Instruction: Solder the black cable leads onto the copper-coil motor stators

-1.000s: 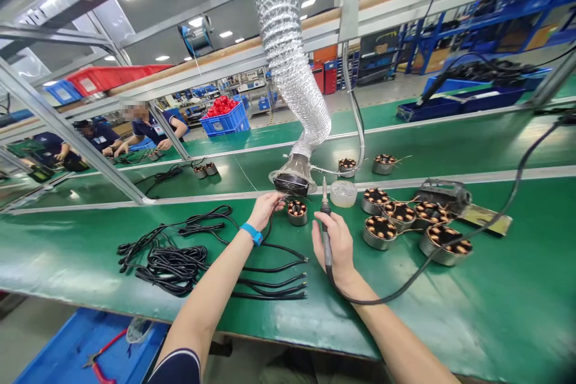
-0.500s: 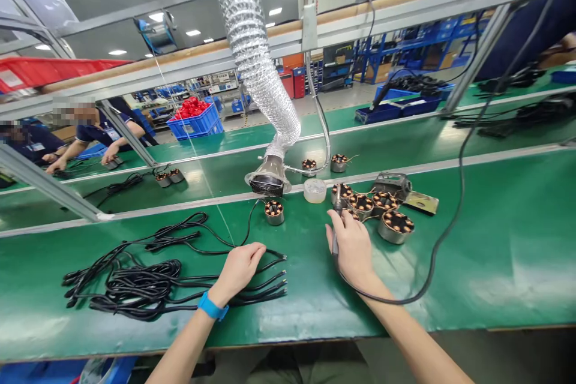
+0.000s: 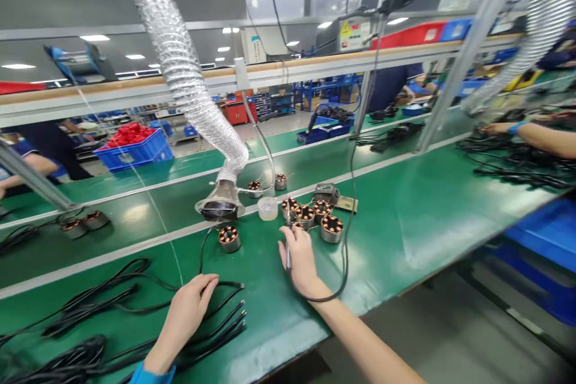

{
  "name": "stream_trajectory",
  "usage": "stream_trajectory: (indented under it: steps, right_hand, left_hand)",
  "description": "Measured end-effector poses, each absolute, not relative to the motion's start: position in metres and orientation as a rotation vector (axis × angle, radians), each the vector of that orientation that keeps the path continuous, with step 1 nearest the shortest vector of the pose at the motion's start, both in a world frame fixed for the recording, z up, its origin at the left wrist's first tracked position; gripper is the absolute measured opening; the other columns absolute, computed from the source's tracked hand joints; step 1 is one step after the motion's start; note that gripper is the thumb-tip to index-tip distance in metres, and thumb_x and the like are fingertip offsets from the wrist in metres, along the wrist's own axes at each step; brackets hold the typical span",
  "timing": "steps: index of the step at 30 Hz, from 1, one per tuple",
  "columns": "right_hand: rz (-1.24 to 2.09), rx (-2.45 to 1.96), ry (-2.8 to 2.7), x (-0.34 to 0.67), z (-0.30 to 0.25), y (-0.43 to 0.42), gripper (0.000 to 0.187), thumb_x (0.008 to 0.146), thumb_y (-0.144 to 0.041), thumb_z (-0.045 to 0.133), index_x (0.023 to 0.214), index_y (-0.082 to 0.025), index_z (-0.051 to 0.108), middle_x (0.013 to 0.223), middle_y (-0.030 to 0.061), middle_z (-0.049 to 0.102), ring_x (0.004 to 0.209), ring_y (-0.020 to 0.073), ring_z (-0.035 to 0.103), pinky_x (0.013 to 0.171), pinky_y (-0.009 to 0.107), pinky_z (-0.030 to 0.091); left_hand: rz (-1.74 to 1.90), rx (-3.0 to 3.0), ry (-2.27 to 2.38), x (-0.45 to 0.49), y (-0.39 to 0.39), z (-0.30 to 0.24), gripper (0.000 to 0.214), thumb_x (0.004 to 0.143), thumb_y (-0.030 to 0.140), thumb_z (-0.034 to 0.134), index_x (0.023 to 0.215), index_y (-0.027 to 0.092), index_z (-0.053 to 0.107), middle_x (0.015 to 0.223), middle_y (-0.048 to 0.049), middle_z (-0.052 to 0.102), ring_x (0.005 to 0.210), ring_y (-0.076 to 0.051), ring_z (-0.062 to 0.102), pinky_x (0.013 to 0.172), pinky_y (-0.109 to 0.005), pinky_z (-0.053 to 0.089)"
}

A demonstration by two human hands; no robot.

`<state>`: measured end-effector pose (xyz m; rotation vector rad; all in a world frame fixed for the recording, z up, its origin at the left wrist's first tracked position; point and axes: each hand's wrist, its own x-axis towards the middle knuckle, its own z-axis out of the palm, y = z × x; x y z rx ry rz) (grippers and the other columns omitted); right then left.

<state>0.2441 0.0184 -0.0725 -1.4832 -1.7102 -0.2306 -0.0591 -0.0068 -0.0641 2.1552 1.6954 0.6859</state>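
My right hand (image 3: 300, 261) is closed around a soldering iron (image 3: 288, 257), its tip pointing away toward a cluster of stators (image 3: 305, 215) with copper windings. A black cord loops from the iron over my right forearm. My left hand (image 3: 189, 306) has its fingers pressed together, and a thin solder wire (image 3: 155, 207) runs down to it from a spool (image 3: 81, 64). Its fingertips hide what lies under them. Black cables (image 3: 220, 330) with stripped ends lie beneath and beside this hand. A single stator (image 3: 229, 239) with a black lead stands ahead, between my hands.
A foil exhaust duct (image 3: 193, 78) hangs down to a hood (image 3: 220, 201) behind the single stator. Near it are a round translucent tub (image 3: 267, 209) and an iron stand (image 3: 326, 194). A co-worker's arm (image 3: 546, 135) reaches over cables at right. A blue crate (image 3: 135, 150) stands beyond.
The view has swung to the right, so the bench's right side and a co-worker's arm now show. Both my hands keep nearly the same pose, and the soldering iron is still held.
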Motion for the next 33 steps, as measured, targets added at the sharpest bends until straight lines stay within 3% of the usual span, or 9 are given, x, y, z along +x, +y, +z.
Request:
stream_trajectory:
  steps: [7, 11, 15, 20, 29, 33]
  right_hand:
    - [0.233, -1.15, -1.835, 0.229, -0.065, -0.002, 0.036, 0.089, -0.004, 0.046, 0.118, -0.023, 0.053, 0.107, 0.0072, 0.05, 0.096, 0.0192, 0.057, 0.087, 0.033, 0.052]
    - [0.48, -0.854, -1.935, 0.222, -0.059, -0.009, 0.035, 0.088, -0.006, 0.042, 0.117, -0.023, 0.052, 0.108, 0.0054, 0.051, 0.095, 0.0152, 0.06, 0.089, 0.029, 0.051]
    - [0.366, -0.88, -1.942, 0.21, -0.064, -0.009, 0.036, 0.085, -0.011, 0.05, 0.119, -0.026, 0.052, 0.112, 0.0071, 0.054, 0.101, 0.0211, 0.061, 0.09, 0.036, 0.052]
    - [0.19, -1.151, -1.85, 0.194, -0.073, -0.007, 0.042, 0.083, -0.033, 0.068, 0.122, -0.026, 0.052, 0.115, 0.0106, 0.053, 0.1, 0.0296, 0.06, 0.088, 0.048, 0.054]
    - [0.401, -1.143, -1.83, 0.175, -0.064, -0.002, 0.038, 0.087, -0.027, 0.063, 0.123, -0.025, 0.05, 0.115, 0.0086, 0.05, 0.094, 0.0225, 0.063, 0.082, 0.035, 0.056]
    - [0.48, -1.079, -1.816, 0.171, -0.065, 0.003, 0.042, 0.083, -0.023, 0.065, 0.123, -0.024, 0.05, 0.116, 0.008, 0.05, 0.096, 0.0211, 0.063, 0.084, 0.033, 0.055]
  left_hand:
    - [0.577, 2.205, 1.659, -0.028, -0.003, -0.056, 0.034, 0.095, 0.039, 0.044, 0.102, 0.022, 0.074, 0.107, -0.0066, 0.074, 0.098, -0.023, 0.068, 0.088, -0.032, 0.05]
    - [0.488, 2.243, 1.673, -0.018, -0.009, -0.047, 0.032, 0.095, 0.034, 0.048, 0.085, 0.021, 0.075, 0.09, -0.007, 0.074, 0.085, -0.021, 0.067, 0.079, -0.028, 0.046]
    - [0.542, 2.22, 1.665, -0.023, -0.016, -0.045, 0.031, 0.093, 0.036, 0.052, 0.077, 0.02, 0.073, 0.079, -0.0064, 0.071, 0.075, -0.019, 0.063, 0.071, -0.027, 0.042]
    - [0.775, 2.056, 1.619, -0.034, -0.018, -0.047, 0.034, 0.093, 0.037, 0.051, 0.076, 0.019, 0.073, 0.076, -0.0051, 0.069, 0.07, -0.018, 0.059, 0.066, -0.027, 0.039]
    - [1.042, 1.56, 1.484, -0.028, 0.002, -0.052, 0.033, 0.082, 0.042, 0.066, 0.092, 0.012, 0.074, 0.08, -0.0071, 0.072, 0.07, -0.016, 0.059, 0.065, -0.025, 0.043]
    - [1.062, 1.46, 1.394, -0.026, 0.009, -0.051, 0.035, 0.08, 0.044, 0.068, 0.087, 0.01, 0.073, 0.08, -0.0076, 0.071, 0.072, -0.016, 0.059, 0.069, -0.026, 0.044]
